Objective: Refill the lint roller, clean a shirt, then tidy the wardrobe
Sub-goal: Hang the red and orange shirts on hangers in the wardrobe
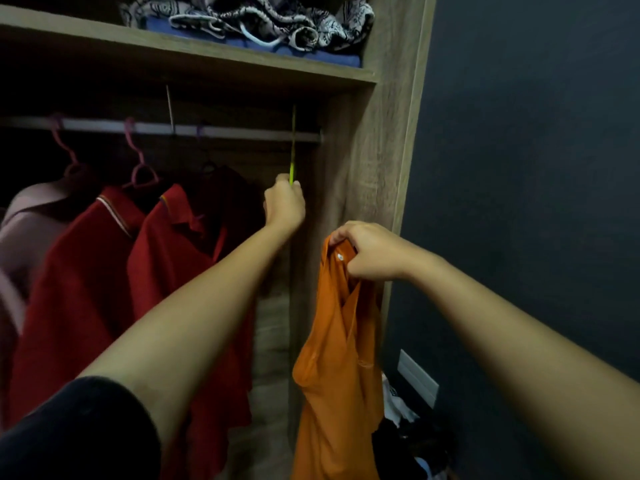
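An orange shirt (334,368) hangs down in front of the wardrobe's right side panel, and my right hand (370,252) grips it at the collar. My left hand (284,205) reaches into the wardrobe and holds a thin yellow-green hanger (293,157), seen edge-on, whose top reaches the metal rail (242,132). The lint roller is not in view.
Two red polo shirts (166,271) and a pale pink garment (24,230) hang on pink hangers at the left of the rail. Folded and crumpled clothes (249,22) lie on the upper shelf. A dark wall (536,150) is at the right, with a pile of clothes (405,438) on the floor.
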### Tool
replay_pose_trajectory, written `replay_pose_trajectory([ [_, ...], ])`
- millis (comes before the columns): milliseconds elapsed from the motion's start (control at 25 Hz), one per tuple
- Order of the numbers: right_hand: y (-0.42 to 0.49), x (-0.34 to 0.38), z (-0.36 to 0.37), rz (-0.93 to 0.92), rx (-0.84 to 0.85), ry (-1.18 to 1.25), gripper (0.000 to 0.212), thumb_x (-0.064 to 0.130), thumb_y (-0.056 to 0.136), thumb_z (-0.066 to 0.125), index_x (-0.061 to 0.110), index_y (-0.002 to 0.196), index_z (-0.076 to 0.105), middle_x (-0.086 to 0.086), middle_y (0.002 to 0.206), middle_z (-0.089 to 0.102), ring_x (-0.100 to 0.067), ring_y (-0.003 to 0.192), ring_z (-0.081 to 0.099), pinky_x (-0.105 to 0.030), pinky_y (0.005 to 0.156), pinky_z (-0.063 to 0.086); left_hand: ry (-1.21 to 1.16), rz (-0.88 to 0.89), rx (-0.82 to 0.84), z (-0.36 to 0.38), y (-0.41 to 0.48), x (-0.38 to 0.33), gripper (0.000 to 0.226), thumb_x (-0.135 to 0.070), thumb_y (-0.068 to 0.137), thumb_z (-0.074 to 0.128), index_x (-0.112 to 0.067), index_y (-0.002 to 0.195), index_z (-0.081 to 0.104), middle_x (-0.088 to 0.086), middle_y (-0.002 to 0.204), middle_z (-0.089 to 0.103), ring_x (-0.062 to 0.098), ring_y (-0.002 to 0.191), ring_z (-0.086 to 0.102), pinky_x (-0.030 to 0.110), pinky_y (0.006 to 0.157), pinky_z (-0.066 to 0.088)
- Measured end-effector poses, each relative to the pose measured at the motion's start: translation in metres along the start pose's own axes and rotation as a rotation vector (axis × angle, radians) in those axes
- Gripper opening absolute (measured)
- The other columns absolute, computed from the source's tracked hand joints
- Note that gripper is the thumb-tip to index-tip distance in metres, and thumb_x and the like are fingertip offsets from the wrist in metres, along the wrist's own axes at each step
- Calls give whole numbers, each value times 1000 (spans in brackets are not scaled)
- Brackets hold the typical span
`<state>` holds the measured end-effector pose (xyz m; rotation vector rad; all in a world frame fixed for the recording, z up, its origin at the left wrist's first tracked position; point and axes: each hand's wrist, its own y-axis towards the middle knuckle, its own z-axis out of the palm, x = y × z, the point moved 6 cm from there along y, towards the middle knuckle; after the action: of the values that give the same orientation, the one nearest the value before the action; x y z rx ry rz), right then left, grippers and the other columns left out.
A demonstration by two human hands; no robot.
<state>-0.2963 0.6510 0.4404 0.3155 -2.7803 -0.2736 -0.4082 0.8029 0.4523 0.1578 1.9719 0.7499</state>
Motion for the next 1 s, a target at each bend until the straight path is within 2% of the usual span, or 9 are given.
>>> replay_pose_trajectory([
  [160,-6,13,3,9,-67,36,51,3,76,52,16,125,55,-5,134,49,-22,124,46,-30,100,42,3,81,18,-65,-48,12,31,-20,98,41,-7,123,54,16,86,70,26,76,69,27,76,50],
  [280,-12,20,7,37,-128,125,52,2,77,52,13,128,52,-8,137,47,-24,126,45,-29,100,39,12,140,-23,-118,-97,39,33,-19,99,43,-11,129,52,4,81,67,12,71,64,9,64,41],
  [320,-12,22,9,41,-145,145,53,3,77,53,13,128,52,-9,137,47,-25,126,45,-30,101,38,7,147,-50,-137,-114,50,32,-19,99,43,-14,129,52,1,83,66,9,72,64,8,60,40],
  [400,-10,29,12,38,-166,149,54,2,75,54,12,129,52,-11,136,47,-27,127,45,-31,103,38,4,146,-117,-181,-144,74,30,-18,99,44,-17,127,54,0,82,67,3,64,64,6,56,41],
  [520,-5,37,9,39,-211,147,53,1,76,53,9,129,52,-14,136,48,-28,126,46,-30,104,38,17,117,-201,-248,-180,102,26,-19,98,46,-19,121,59,-2,59,65,-3,48,57,6,49,42],
  [600,-4,36,3,63,-266,185,53,0,78,51,8,130,51,-15,136,46,-29,126,46,-30,105,37,-78,59,-237,-286,-199,120,23,-18,97,50,-17,117,61,-8,48,62,-2,42,55,8,44,44],
  [800,-11,32,-10,119,-374,308,52,-3,81,48,6,132,47,-14,139,42,-26,125,47,-26,103,35,-239,28,-308,-354,-245,135,23,-12,96,49,-5,116,59,-13,50,60,1,38,55,12,38,46],
  [920,-16,35,-11,105,-344,335,52,-1,80,50,8,131,48,-12,138,43,-27,125,49,-30,104,38,-228,70,-240,-360,-253,117,21,-6,95,49,-5,114,59,-13,51,61,0,37,54,11,38,43],
  [1000,-21,51,-10,42,-305,296,53,-1,79,49,10,131,49,-12,139,43,-30,126,47,-35,107,38,-213,104,-171,-348,-252,100,20,-1,93,50,-9,107,62,-5,55,62,-2,40,53,9,41,45],
])
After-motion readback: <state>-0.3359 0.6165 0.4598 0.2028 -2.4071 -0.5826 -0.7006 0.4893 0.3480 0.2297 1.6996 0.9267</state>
